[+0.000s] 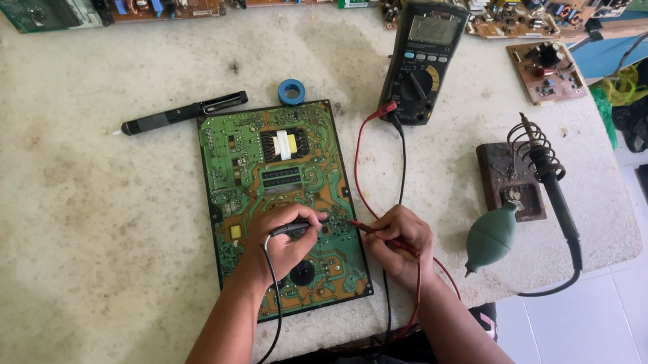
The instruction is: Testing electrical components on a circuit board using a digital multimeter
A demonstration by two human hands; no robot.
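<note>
Both forearms reaching up from bottom edge, converging toward centre. Left hand point(286, 238) lying palm down, fingers curling around thin black probe point(297, 226), thumb and forefinger pinching it, tip pointing right. Right hand point(400, 238) sitting just beside it, knuckles up, fingers closing around red probe point(365, 227), tip angling up-left. Wrists both slightly bent, hands near each other, not touching.
</note>
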